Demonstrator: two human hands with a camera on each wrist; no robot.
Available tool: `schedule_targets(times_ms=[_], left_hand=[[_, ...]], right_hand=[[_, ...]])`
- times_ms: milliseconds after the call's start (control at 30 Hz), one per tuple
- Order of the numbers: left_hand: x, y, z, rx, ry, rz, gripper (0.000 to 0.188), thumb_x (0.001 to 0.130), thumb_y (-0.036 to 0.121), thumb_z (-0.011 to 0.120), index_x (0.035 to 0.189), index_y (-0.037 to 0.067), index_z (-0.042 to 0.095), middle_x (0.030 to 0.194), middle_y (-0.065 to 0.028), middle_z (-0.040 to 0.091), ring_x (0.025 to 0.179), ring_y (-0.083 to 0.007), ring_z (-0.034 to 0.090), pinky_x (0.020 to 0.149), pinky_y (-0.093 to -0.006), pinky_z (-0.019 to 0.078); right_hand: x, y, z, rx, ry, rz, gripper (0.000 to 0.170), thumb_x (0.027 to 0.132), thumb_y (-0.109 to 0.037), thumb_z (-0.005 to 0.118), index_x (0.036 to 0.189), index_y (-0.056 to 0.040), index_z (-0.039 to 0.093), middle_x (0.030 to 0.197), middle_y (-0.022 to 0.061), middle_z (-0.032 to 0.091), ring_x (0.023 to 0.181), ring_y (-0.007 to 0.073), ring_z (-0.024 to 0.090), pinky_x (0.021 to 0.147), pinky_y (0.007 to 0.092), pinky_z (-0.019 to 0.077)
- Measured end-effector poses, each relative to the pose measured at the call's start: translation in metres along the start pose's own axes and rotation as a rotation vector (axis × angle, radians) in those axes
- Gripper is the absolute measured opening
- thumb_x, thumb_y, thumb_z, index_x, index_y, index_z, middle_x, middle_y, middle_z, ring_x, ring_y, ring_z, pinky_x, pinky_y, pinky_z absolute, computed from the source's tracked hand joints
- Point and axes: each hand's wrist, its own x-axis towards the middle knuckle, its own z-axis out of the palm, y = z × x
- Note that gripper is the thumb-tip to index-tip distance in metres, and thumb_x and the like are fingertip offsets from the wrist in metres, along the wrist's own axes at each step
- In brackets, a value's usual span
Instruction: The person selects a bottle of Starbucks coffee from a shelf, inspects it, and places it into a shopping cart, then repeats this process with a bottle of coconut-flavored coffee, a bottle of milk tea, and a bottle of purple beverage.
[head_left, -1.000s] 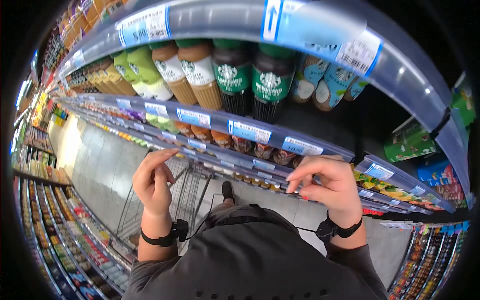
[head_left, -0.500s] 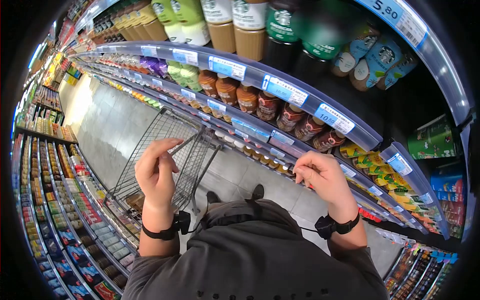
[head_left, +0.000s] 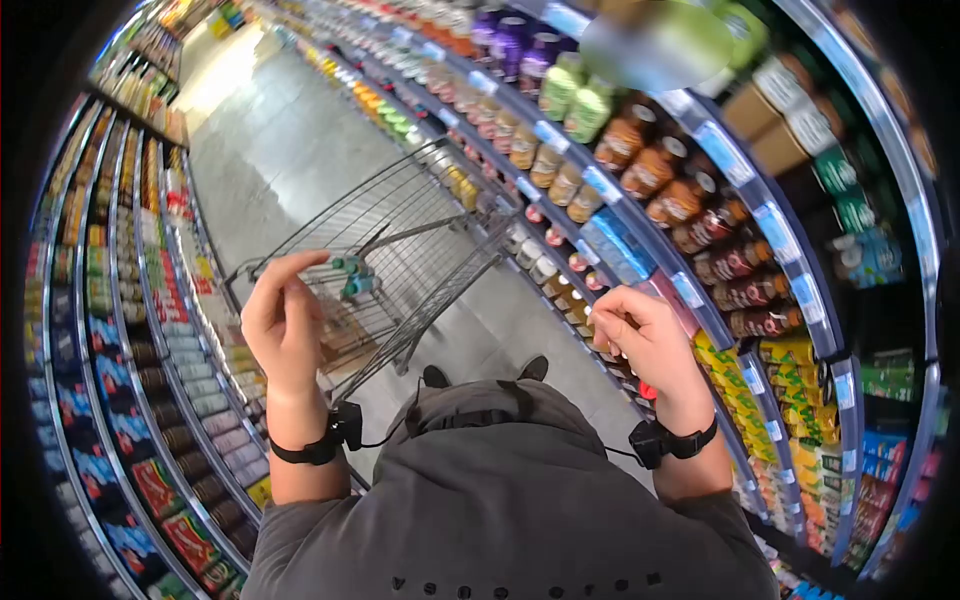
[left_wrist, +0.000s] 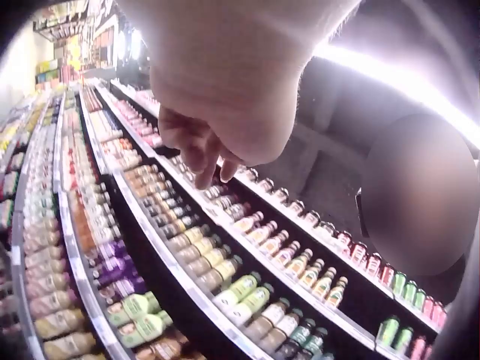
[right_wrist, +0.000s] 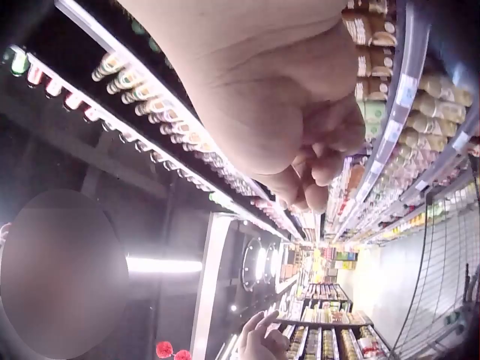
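In the head view my left hand (head_left: 283, 325) is raised over the near left side of a wire shopping cart (head_left: 455, 285), its fingers loosely bent with nothing in them. Inside the cart lie teal items (head_left: 354, 277), just past the fingertips in that view. My right hand (head_left: 645, 335) hangs loosely curled and holds nothing, in front of the lower shelves of bottled drinks (head_left: 690, 200). The left wrist view shows the left hand (left_wrist: 225, 112) with relaxed fingers. Relaxed fingers also show on the right hand (right_wrist: 285, 127) in the right wrist view.
Shelves of bottles and yellow packs (head_left: 800, 385) run along the right, with price-tag rails (head_left: 775, 225) at their edges. Another stocked shelf (head_left: 160, 370) lines the left. Between them runs a grey tiled aisle floor (head_left: 300, 130); my shoes (head_left: 534, 368) stand behind the cart.
The head view has turned left and down: the shelf slid rightward and more of the cart and aisle came into sight. Both hands keep nearly the same loose pose, empty throughout.
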Motion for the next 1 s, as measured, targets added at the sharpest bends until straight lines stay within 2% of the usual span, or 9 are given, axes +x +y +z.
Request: schedule_targets(times_ms=[100, 233, 367, 533, 733, 833, 900, 967, 1000], left_hand=[[-0.013, -0.038, -0.06, -0.006, 0.127, -0.065, 0.024, 0.103, 0.0, 0.048, 0.111, -0.004, 0.071, 0.1, -0.007, 0.074, 0.06, -0.0035, 0.05, 0.057, -0.0197, 0.0411], [-0.035, -0.082, -0.125, -0.035, 0.237, -0.164, 0.025, 0.104, 0.002, 0.047, 0.117, -0.002, 0.069, 0.11, -0.0092, 0.075, 0.059, -0.0032, 0.049, 0.056, -0.0197, 0.0411], [-0.059, -0.115, -0.177, -0.038, 0.284, -0.268, 0.025, 0.104, 0.002, 0.048, 0.119, -0.001, 0.068, 0.113, -0.0091, 0.075, 0.059, -0.0026, 0.049, 0.055, -0.0193, 0.0414], [-0.088, -0.149, -0.229, -0.012, 0.318, -0.354, 0.027, 0.103, 0.001, 0.048, 0.121, 0.002, 0.068, 0.115, -0.0072, 0.075, 0.061, -0.002, 0.05, 0.056, -0.0193, 0.043], [-0.11, -0.178, -0.255, -0.043, 0.356, -0.485, 0.029, 0.101, -0.001, 0.049, 0.124, 0.003, 0.067, 0.115, -0.005, 0.075, 0.062, -0.0019, 0.05, 0.057, -0.0197, 0.0434], [-0.114, -0.195, -0.252, -0.017, 0.317, -0.548, 0.03, 0.1, -0.001, 0.051, 0.125, 0.004, 0.067, 0.115, -0.0041, 0.075, 0.062, -0.0028, 0.05, 0.057, -0.0209, 0.0438], [-0.116, -0.21, -0.244, 0.032, 0.208, -0.585, 0.03, 0.103, 0.004, 0.051, 0.13, 0.002, 0.063, 0.121, -0.0075, 0.073, 0.064, -0.0036, 0.05, 0.061, -0.0219, 0.0446], [-0.112, -0.221, -0.233, 0.044, 0.164, -0.622, 0.032, 0.101, 0.003, 0.052, 0.131, 0.003, 0.062, 0.121, -0.0061, 0.073, 0.064, -0.0041, 0.052, 0.061, -0.0225, 0.0463], [-0.108, -0.225, -0.226, 0.079, 0.145, -0.627, 0.031, 0.099, 0.002, 0.055, 0.128, 0.003, 0.064, 0.116, -0.006, 0.074, 0.062, -0.0061, 0.052, 0.06, -0.0243, 0.0458]], right_hand=[[0.029, -0.018, 0.051, -0.047, -0.072, -0.034, 0.01, 0.1, -0.01, 0.065, 0.1, -0.0007, 0.067, 0.078, 0.0018, 0.065, 0.063, 0.0065, 0.054, 0.056, 0.0243, 0.0416], [0.063, -0.052, 0.118, -0.182, -0.192, -0.022, 0.012, 0.1, -0.012, 0.066, 0.101, 0.0001, 0.068, 0.079, 0.0021, 0.066, 0.066, 0.0055, 0.054, 0.058, 0.0247, 0.0412], [0.095, -0.061, 0.186, -0.234, -0.328, -0.141, 0.014, 0.1, -0.014, 0.067, 0.1, 0.0003, 0.068, 0.081, 0.0026, 0.065, 0.071, 0.0072, 0.055, 0.061, 0.0259, 0.0429], [0.12, -0.088, 0.26, -0.346, -0.493, -0.184, 0.014, 0.098, -0.014, 0.068, 0.101, -0.0001, 0.068, 0.081, 0.0035, 0.064, 0.07, 0.0089, 0.056, 0.061, 0.0268, 0.0438], [0.139, -0.091, 0.308, -0.431, -0.605, -0.192, 0.013, 0.098, -0.014, 0.069, 0.103, -0.0016, 0.07, 0.083, 0.0045, 0.064, 0.07, 0.0095, 0.055, 0.061, 0.0272, 0.0438], [0.15, -0.083, 0.316, -0.425, -0.635, -0.148, 0.014, 0.098, -0.014, 0.069, 0.103, -0.0017, 0.069, 0.083, 0.0045, 0.064, 0.069, 0.0098, 0.055, 0.061, 0.0275, 0.0437], [0.16, -0.072, 0.319, -0.409, -0.647, -0.102, 0.014, 0.098, -0.014, 0.069, 0.103, -0.0017, 0.069, 0.082, 0.0045, 0.064, 0.069, 0.01, 0.055, 0.061, 0.0276, 0.0436], [0.172, -0.058, 0.32, -0.388, -0.651, -0.074, 0.014, 0.098, -0.015, 0.069, 0.103, -0.0019, 0.069, 0.081, 0.0041, 0.065, 0.07, 0.0103, 0.055, 0.061, 0.0278, 0.0435], [0.179, -0.051, 0.319, -0.4, -0.665, -0.047, 0.015, 0.098, -0.016, 0.068, 0.104, -0.0018, 0.069, 0.082, 0.0044, 0.067, 0.071, 0.0104, 0.058, 0.062, 0.0278, 0.045]])
